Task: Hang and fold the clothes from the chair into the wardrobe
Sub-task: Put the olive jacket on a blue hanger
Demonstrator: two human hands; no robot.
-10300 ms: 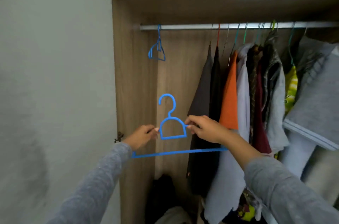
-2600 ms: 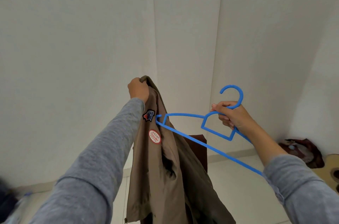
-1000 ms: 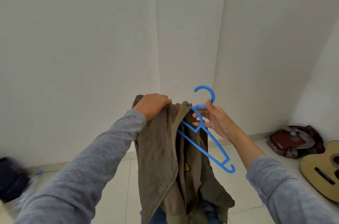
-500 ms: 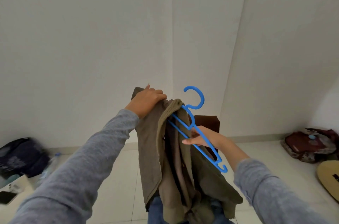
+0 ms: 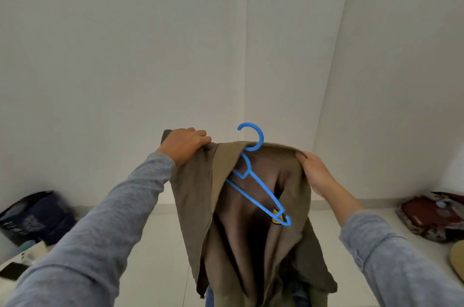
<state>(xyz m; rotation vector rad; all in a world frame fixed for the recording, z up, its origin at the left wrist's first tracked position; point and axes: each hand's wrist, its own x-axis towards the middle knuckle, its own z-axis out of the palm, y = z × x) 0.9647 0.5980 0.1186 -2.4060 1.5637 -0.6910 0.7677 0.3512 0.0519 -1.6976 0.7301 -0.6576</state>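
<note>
A brown jacket (image 5: 241,239) hangs in front of me, held up at both shoulders. My left hand (image 5: 184,143) grips its left shoulder from above. My right hand (image 5: 315,171) holds the right shoulder, fingers curled over the fabric edge. A blue plastic hanger (image 5: 253,176) sits inside the jacket: its hook sticks out above the collar, its left arm is hidden under the cloth, and its right end points down across the open front. The chair is hidden behind the jacket. The wardrobe is out of view.
White walls meet in a corner straight ahead. On the tiled floor (image 5: 160,244) lie a dark bag (image 5: 35,216) at the left, a maroon bag (image 5: 434,216) at the right and a tan guitar edge (image 5: 458,256) at the far right.
My right hand has let go of the hanger and moved up to grip the jacket's right shoulder. The jacket has spread wider over the hanger.
</note>
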